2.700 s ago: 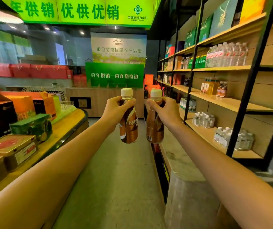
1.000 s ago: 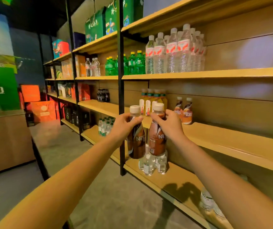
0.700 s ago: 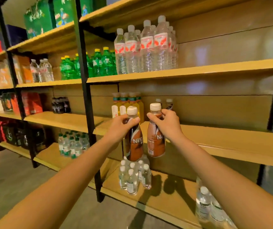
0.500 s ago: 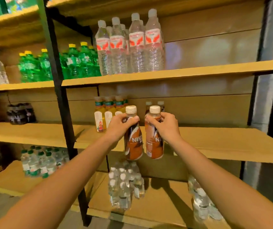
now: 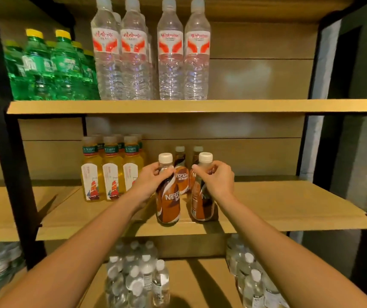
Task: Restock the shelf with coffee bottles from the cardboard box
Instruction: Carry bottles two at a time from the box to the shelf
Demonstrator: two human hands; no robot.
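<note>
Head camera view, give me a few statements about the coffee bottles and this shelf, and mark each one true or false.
1. The left hand holds the left brown coffee bottle, the right hand the right brown coffee bottle. True.
2. Both held bottles lack caps. False: white caps are on both.
3. Two more coffee bottles stand behind them on the wooden shelf. True.
4. The yellow tea bottles stand right of the coffee. False: they stand left.
5. Clear red-labelled water bottles stand on the shelf above. True.
</note>
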